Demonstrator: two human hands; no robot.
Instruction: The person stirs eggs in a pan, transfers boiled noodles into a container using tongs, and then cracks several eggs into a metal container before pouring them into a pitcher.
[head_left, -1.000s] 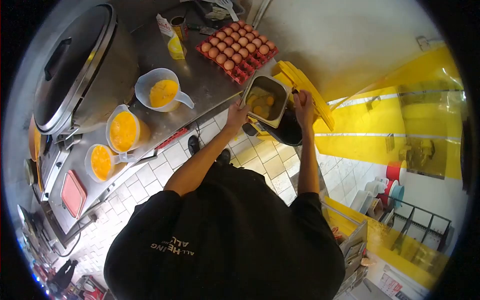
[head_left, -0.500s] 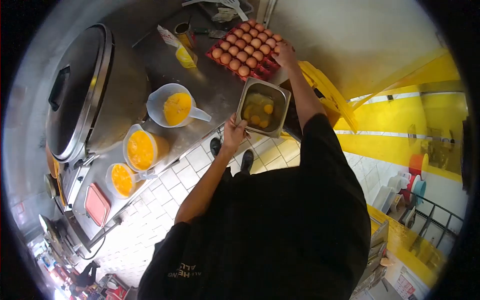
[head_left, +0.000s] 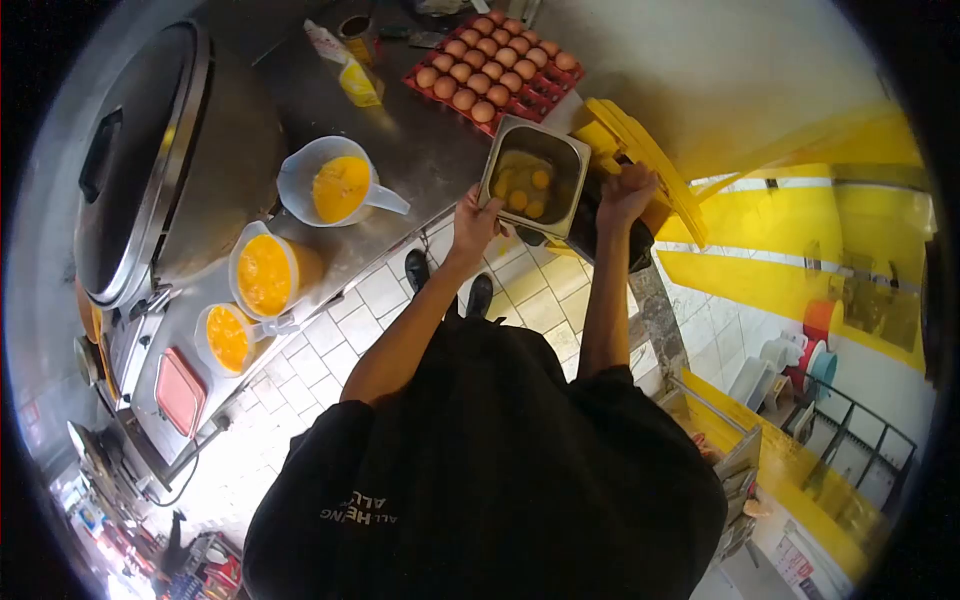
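Left hand pinched the pan at its 7 o'clock corner, steadying it on the counter edge. Right hand sat at its 3 o'clock rim, grip unclear. Egg tray at 12, within reach.

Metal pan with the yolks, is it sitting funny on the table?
Yes. The metal pan pokes out past the edge of the table, sitting askew instead of flat on it. The left hand grips its near rim; the right hand is at its right side, above a dark bin. Nothing looks spilled.
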